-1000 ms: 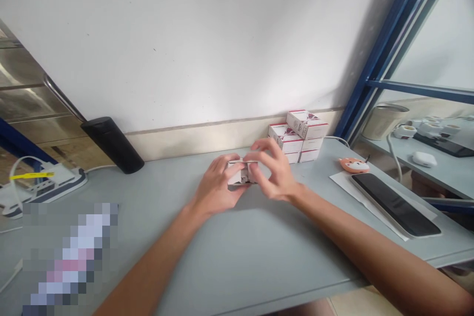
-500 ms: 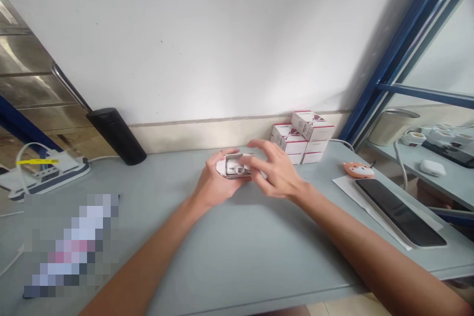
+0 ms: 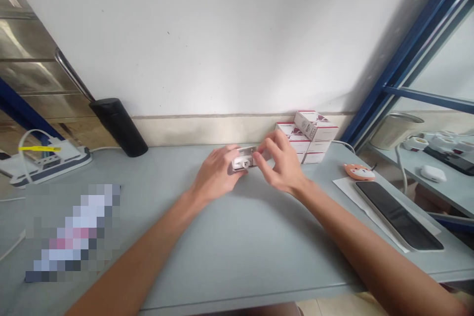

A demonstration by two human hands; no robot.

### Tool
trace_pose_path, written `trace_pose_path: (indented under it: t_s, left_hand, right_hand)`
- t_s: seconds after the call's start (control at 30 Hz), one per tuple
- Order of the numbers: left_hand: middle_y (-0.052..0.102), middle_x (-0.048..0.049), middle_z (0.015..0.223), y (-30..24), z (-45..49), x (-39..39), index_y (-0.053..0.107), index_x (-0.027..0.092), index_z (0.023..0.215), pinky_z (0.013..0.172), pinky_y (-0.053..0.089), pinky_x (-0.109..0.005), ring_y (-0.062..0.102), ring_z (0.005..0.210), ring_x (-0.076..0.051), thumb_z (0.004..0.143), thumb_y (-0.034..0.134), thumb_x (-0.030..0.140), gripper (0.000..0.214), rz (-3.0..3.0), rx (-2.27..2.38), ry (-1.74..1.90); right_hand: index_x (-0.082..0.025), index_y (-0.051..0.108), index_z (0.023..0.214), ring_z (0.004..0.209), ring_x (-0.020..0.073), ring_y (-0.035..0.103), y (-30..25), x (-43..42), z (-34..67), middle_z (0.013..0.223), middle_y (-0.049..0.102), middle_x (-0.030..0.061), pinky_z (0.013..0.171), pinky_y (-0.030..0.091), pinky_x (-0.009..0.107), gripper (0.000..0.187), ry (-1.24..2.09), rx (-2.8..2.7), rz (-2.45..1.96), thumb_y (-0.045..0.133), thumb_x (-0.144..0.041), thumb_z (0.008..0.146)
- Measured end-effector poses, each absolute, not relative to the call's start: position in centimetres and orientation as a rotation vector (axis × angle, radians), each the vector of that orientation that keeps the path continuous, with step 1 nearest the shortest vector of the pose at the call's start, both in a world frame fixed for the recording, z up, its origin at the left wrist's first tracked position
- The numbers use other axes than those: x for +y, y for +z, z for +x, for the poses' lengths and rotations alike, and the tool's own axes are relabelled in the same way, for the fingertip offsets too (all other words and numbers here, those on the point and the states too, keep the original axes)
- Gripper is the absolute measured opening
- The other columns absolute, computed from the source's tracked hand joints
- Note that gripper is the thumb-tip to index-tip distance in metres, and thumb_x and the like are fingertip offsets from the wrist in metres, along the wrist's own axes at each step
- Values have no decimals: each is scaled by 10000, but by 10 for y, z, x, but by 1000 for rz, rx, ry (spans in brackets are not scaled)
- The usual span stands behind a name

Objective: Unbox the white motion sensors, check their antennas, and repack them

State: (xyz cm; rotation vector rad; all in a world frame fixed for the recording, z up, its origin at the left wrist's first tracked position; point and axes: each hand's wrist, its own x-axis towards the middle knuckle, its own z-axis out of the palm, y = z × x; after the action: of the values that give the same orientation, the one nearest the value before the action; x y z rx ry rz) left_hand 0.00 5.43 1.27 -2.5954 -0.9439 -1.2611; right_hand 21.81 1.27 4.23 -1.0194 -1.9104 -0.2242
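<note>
My left hand (image 3: 217, 170) is wrapped round a small white cardboard box (image 3: 237, 170), held a little above the desk with its open side towards me. Inside the box sits a white item (image 3: 245, 162) with a round part at its front; its kind is too small to make out. My right hand (image 3: 279, 160) has thumb and fingertips pinched at the right end of the box, where a pale flap seems to lie between them. Behind my right hand stands a stack of several white and red boxes (image 3: 314, 133) against the wall.
A black bottle (image 3: 120, 128) and a power strip (image 3: 52, 168) are at the left of the grey desk (image 3: 237, 256). On the right lie a phone (image 3: 400, 215) on white paper and an orange animal-shaped item (image 3: 359, 172). A mirror (image 3: 437, 79) edges the right side.
The box has tilted and shifted slightly right in my left hand. My right fingers have gone from spread over the opening to pinching at its right end.
</note>
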Motion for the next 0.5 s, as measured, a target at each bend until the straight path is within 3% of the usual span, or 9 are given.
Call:
trace_pose_path:
  t_s: [0.07, 0.17, 0.33, 0.5]
  left_hand:
    - [759, -73, 1237, 15, -1, 55, 640, 254, 1111, 947, 581, -413, 762, 1093, -278, 888, 758, 166, 266, -2495, -809, -1143]
    - [760, -69, 1244, 16, -4, 58, 635, 258, 1211, 956, 567, -405, 753, 1111, -269, 903, 757, 190, 338, -2427, -820, -1138]
    - [751, -68, 1276, 9, -9, 66, 602, 262, 1247, 974, 555, -414, 740, 1147, -259, 913, 720, 153, 370, -2415, -800, -1138]
    - [750, -94, 1264, 6, -11, 70, 586, 255, 1181, 936, 559, -425, 748, 1116, -273, 888, 702, 120, 344, -2386, -699, -1140]
  right_hand:
    - [-243, 669, 1102, 967, 276, 545, 43, 11, 213, 1101, 547, 113, 873, 508, 478, 148, -238, -1962, -1017, 586, -305, 996]
    - [-265, 695, 1205, 1038, 289, 547, 40, 12, 212, 1185, 534, 122, 928, 517, 501, 230, -206, -2041, -1017, 599, -354, 1016]
    - [-245, 693, 1133, 1092, 289, 573, 31, 21, 213, 1181, 610, 124, 960, 518, 489, 200, -141, -2019, -992, 621, -403, 1034]
    - [-264, 607, 971, 1305, 288, 587, 28, 22, 208, 1119, 743, 64, 1058, 462, 481, 78, -100, -2017, -911, 619, -296, 1041]
